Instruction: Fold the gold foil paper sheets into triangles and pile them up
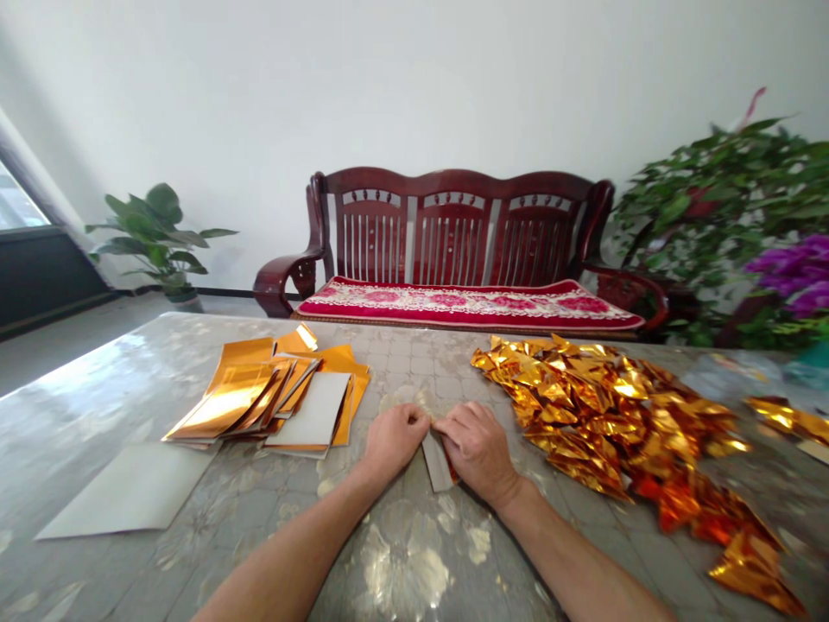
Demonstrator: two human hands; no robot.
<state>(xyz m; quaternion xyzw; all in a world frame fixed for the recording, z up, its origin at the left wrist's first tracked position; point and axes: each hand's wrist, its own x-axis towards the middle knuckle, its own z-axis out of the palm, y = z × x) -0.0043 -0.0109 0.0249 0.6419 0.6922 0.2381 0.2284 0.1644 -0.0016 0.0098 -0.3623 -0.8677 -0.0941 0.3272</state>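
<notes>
My left hand [395,441] and my right hand [476,453] meet near the middle of the table, their fingers closed on a small folded paper piece [438,462]. Its grey-white back shows below my fingers, with a sliver of gold at one edge, and my hands hide its upper end. Left of my hands lies a loose stack of gold-foil paper sheets [265,397], some turned grey side up. A large heap of crumpled or folded gold foil pieces [602,415] lies to the right of my right hand, not touching it.
The table [84,406] has a glossy, clear-looking cover over a patterned top. A grey-white sheet [129,488] lies at its left and more gold foil [787,421] at its far right. Beyond stand a dark red wooden bench [453,233] with a red cushion and potted plants [155,238].
</notes>
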